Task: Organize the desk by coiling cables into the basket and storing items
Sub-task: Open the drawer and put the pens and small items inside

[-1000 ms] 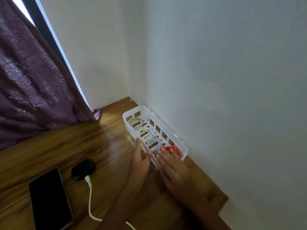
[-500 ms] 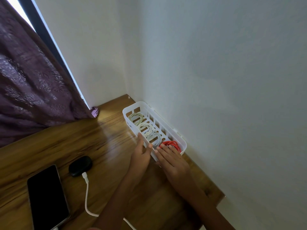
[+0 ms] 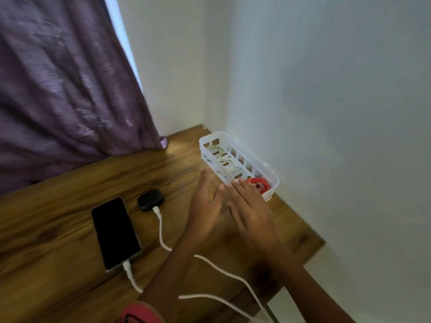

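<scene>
A white slotted basket (image 3: pixel 272 177) stands on the wooden desk (image 3: pixel 70 206) against the right wall. Inside it lie coiled white cables (image 3: pixel 225 160) and, at the near end, a coiled red cable (image 3: pixel 260 184). My left hand (image 3: pixel 206 206) hovers open just left of the basket's near end, fingers straight, holding nothing. My right hand (image 3: pixel 250 209) is open too, palm down, its fingertips at the basket's near rim. A black phone (image 3: pixel 115 233) and a small black case (image 3: pixel 150 199) lie left of my hands, each with a white cable (image 3: pixel 161 231) plugged in.
A purple curtain (image 3: pixel 70 89) hangs over the desk's back left. White walls close the corner behind and right of the basket. The desk's right edge (image 3: pixel 312 252) ends just past my right wrist. The white cables trail off the front of the desk.
Both hands have drawn back a little from the basket and lifted. The view has swung left, so the phone and black case sit nearer the middle.
</scene>
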Action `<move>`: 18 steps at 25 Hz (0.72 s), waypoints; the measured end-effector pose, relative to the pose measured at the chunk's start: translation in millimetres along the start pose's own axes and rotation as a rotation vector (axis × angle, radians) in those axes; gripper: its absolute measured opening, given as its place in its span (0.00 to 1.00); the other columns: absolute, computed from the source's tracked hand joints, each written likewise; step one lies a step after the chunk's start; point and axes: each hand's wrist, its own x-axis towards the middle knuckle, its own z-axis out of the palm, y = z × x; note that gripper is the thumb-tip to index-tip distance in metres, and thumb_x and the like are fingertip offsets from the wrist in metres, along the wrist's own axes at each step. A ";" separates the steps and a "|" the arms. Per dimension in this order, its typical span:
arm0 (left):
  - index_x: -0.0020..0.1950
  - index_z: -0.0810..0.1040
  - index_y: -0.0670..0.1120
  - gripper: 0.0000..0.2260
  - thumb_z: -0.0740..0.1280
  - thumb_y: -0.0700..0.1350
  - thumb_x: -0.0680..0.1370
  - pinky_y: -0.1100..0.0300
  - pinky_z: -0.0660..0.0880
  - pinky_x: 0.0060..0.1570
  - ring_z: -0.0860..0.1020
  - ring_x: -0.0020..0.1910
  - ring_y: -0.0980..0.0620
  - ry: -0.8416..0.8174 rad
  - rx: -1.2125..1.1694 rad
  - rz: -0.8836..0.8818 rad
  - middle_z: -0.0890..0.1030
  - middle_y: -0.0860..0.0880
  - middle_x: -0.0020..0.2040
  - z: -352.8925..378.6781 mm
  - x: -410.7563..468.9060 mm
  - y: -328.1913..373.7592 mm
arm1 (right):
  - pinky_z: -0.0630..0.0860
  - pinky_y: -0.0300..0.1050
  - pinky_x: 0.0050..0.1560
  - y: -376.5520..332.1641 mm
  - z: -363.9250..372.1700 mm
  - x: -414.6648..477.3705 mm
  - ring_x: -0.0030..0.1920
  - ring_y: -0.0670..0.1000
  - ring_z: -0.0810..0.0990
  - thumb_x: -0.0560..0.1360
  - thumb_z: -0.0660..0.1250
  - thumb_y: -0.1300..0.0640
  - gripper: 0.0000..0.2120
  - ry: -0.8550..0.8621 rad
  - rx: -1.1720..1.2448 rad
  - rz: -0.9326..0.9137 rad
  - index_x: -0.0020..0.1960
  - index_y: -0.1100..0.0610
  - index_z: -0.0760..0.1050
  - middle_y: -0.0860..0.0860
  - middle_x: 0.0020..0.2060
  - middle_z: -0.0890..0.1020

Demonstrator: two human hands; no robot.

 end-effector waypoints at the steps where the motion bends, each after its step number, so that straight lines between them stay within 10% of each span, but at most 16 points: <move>1: 0.76 0.53 0.48 0.27 0.60 0.46 0.80 0.64 0.55 0.69 0.58 0.74 0.54 0.029 0.052 0.031 0.58 0.50 0.76 -15.2 -11.9 0.4 | 0.61 0.46 0.71 -15.5 -1.4 1.2 0.66 0.53 0.72 0.79 0.57 0.55 0.17 0.017 0.020 -0.006 0.63 0.62 0.74 0.57 0.62 0.77; 18: 0.75 0.54 0.44 0.28 0.62 0.44 0.78 0.71 0.54 0.64 0.57 0.75 0.50 0.611 0.405 -0.014 0.57 0.47 0.76 -379.2 -324.4 -113.8 | 0.69 0.54 0.64 -467.3 20.8 -40.3 0.67 0.53 0.69 0.78 0.58 0.57 0.16 0.022 0.596 -0.255 0.61 0.64 0.76 0.58 0.61 0.78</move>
